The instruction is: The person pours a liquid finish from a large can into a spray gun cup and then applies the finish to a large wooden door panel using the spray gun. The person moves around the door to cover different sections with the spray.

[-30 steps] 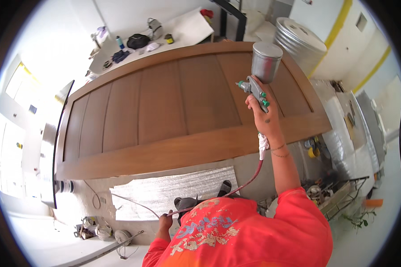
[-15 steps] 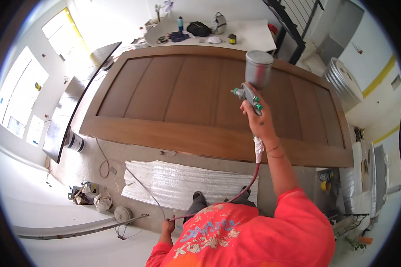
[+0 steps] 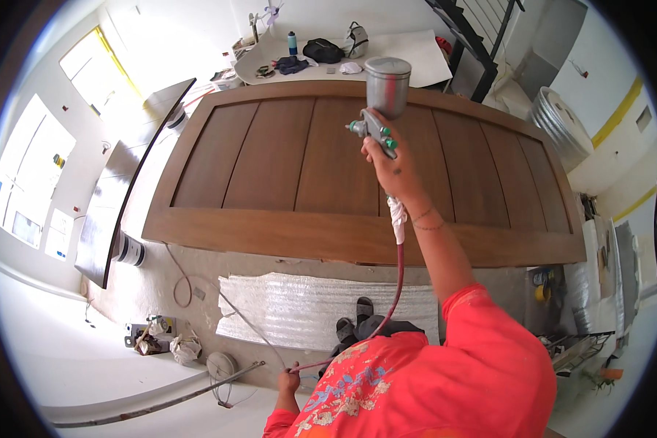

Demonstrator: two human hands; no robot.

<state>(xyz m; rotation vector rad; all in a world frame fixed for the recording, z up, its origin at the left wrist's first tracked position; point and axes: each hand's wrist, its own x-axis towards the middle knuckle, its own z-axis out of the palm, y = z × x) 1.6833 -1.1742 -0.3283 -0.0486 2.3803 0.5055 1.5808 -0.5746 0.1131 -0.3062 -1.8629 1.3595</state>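
My right hand [image 3: 391, 164] is wrapped round the handle of a spray gun [image 3: 374, 134], raised over the panelled brown wooden door [image 3: 270, 157]. On top of the gun sits a metal paint cup [image 3: 388, 89]. The gun's nozzle points left. White cloth or tape [image 3: 396, 219] covers the joint below the grip, where a red air hose [image 3: 399, 281] hangs down and runs across in front of me. Low and to the left, my left hand [image 3: 288, 381] is closed on the same hose. The door lies flat, its supports mostly hidden.
Silvery foil sheeting [image 3: 270, 306] covers floor under my feet. A dark panel [image 3: 124, 175] rests on buckets [image 3: 130, 250] at left. Behind the door, a white table [image 3: 409, 55] holds bags and a bottle. A metal pole [image 3: 160, 404] lies lower left; a foil roll [image 3: 562, 128] stands right.
The spray gun and my right hand have moved left over the door. My feet have shifted on the foil, and my left hand still holds the hose.
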